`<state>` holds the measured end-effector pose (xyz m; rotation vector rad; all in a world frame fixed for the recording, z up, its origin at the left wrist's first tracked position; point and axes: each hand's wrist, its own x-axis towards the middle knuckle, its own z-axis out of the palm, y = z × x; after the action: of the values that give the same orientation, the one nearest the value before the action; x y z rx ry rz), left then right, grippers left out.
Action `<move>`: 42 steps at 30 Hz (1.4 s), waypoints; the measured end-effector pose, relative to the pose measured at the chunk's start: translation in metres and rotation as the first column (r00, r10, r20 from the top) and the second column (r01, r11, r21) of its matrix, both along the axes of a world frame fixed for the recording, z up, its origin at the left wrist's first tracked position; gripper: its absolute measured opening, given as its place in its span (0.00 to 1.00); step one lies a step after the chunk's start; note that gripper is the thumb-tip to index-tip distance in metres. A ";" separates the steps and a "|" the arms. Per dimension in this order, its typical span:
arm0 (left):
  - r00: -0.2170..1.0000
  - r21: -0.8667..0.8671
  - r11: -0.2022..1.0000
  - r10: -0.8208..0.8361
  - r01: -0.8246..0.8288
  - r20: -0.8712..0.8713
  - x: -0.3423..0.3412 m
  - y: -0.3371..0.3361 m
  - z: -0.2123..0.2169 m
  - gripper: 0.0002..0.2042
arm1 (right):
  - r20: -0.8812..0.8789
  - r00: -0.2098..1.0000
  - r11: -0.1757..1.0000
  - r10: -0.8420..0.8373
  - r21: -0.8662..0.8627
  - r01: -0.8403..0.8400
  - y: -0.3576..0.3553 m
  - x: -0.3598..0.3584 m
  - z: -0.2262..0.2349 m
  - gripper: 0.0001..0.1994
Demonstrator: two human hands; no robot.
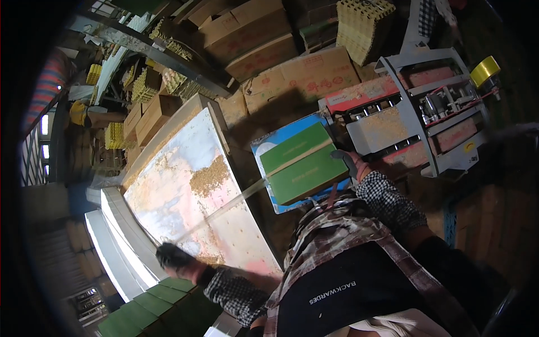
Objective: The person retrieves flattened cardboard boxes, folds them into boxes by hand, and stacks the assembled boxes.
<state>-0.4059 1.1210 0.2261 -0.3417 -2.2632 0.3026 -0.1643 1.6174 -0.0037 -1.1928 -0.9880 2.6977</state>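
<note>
A green carton (306, 165) lies on a blue board (281, 140) just in front of my body, with a pale band of tape along its middle. My right hand (351, 164), in a dark glove, grips the carton's right end, its fingers over the top edge. From the carton's left end a long translucent strip of packing tape (224, 210) runs taut down to the left. My left hand (175, 259), gloved and slightly blurred, is closed around the far end of that strip, low over the left side of a white worktable (230, 236).
Right of the carton stands a red and grey carton-sealing machine (415, 106) with a yellow tape roll (484, 71). Crumbs (210, 177) litter the worktable. Green cartons (151, 306) stand at lower left. Brown boxes (303, 78) and egg trays (365, 25) are stacked behind.
</note>
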 end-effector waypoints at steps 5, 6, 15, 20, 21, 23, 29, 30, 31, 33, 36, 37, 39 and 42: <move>0.921 0.887 0.399 -0.382 0.234 -0.071 -0.004 -0.112 -0.009 0.12 | -0.048 0.999 1.000 0.007 -0.026 -0.009 -0.010 -0.009 -0.019 0.14; 0.866 0.975 0.038 -0.468 0.217 -0.174 -0.011 -0.102 -0.001 0.13 | -0.048 0.993 0.987 0.105 0.131 -0.098 -0.010 -0.013 -0.021 0.16; 0.101 0.026 0.997 -0.018 -0.078 0.995 0.087 0.163 -0.135 0.41 | 0.562 0.826 -0.356 -0.052 0.762 -0.541 -0.034 -0.080 0.108 0.41; 0.068 0.647 0.609 -0.702 -0.459 0.709 0.096 0.129 -0.272 0.38 | 0.418 0.781 -0.621 0.464 0.782 -0.050 -0.089 -0.126 0.137 0.45; 0.024 0.563 0.744 -0.596 -0.360 0.803 0.089 0.177 -0.232 0.31 | 0.633 0.630 -0.659 0.450 0.711 -0.244 -0.083 -0.112 0.111 0.47; -0.071 0.556 0.748 -0.617 -0.363 0.784 0.078 0.174 -0.214 0.28 | 0.798 0.388 -0.768 0.462 0.578 -0.276 -0.105 -0.091 0.086 0.51; -0.002 0.496 0.638 -0.615 -0.589 0.789 0.051 0.092 -0.188 0.12 | 0.790 0.355 -0.751 0.499 0.599 -0.278 -0.107 -0.083 0.068 0.50; 0.096 0.486 0.546 -0.592 -0.682 0.800 0.039 0.068 -0.171 0.12 | 0.796 0.359 -0.756 0.488 0.591 -0.282 -0.093 -0.087 0.066 0.50; 0.346 0.611 0.308 -0.604 -0.729 0.718 0.036 0.043 -0.153 0.12 | 0.753 0.476 -0.694 0.455 0.634 -0.339 -0.084 -0.085 0.065 0.50; 0.410 0.569 0.393 -0.419 -0.723 0.810 0.030 -0.022 -0.120 0.10 | 0.750 0.562 -0.644 0.350 0.628 -0.437 -0.065 -0.081 0.070 0.50; 0.376 0.523 0.376 -0.400 -0.765 0.836 0.050 -0.022 -0.065 0.12 | 0.760 0.558 -0.651 0.333 0.614 -0.448 -0.042 -0.074 0.076 0.51; 0.398 0.558 0.365 -0.429 -0.745 0.811 0.056 -0.021 -0.068 0.13 | 0.744 0.569 -0.671 0.351 0.624 -0.401 -0.044 -0.070 0.072 0.51; 0.383 0.589 0.271 -0.545 -0.761 0.746 0.068 -0.011 -0.090 0.11 | 0.795 0.505 -0.686 0.336 0.574 -0.447 -0.042 -0.056 0.072 0.51; 0.328 0.558 0.204 -0.631 -0.804 0.703 0.083 0.059 -0.103 0.10 | 0.879 0.384 -0.720 0.282 0.459 -0.521 -0.041 -0.038 0.074 0.52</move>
<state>-0.3226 1.1796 0.1231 0.6956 -2.9097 -2.0061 -0.2020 1.5766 0.0702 -0.0854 -3.5562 0.2096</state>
